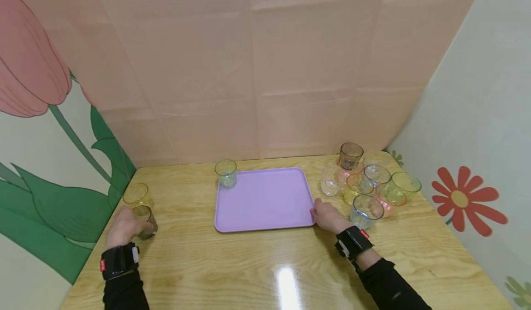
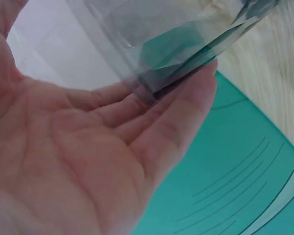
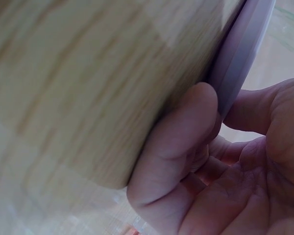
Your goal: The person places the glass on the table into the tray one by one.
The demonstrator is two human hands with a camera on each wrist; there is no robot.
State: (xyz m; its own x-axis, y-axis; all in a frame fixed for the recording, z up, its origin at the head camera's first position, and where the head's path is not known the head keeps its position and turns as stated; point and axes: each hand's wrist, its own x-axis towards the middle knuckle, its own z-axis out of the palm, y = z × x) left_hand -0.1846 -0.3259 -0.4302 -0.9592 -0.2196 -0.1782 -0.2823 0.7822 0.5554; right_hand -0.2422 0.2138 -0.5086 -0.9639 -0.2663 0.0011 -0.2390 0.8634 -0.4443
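Observation:
At the table's left side my left hand (image 1: pixel 123 227) grips a dark grey glass (image 1: pixel 148 229), with its fingers around the side. The left wrist view shows the clear, smoky glass (image 2: pixel 152 44) lying against the fingers. Just behind it is a yellow glass (image 1: pixel 137 194). My right hand (image 1: pixel 329 215) pinches the right edge of a purple tray (image 1: pixel 265 201) near its front corner. In the right wrist view, the tray's rim (image 3: pixel 240 58) passes between thumb and fingers. A green glass (image 1: pixel 226 175) stands at the tray's back left corner.
Several coloured glasses crowd the table's right side, among them a blue one (image 1: pixel 367 211) close beside my right wrist, a clear one (image 1: pixel 330 183) and a dark one (image 1: pixel 351 155) at the back. A pink covered wall (image 1: pixel 257 70) rises behind the wooden table (image 1: pixel 215 268).

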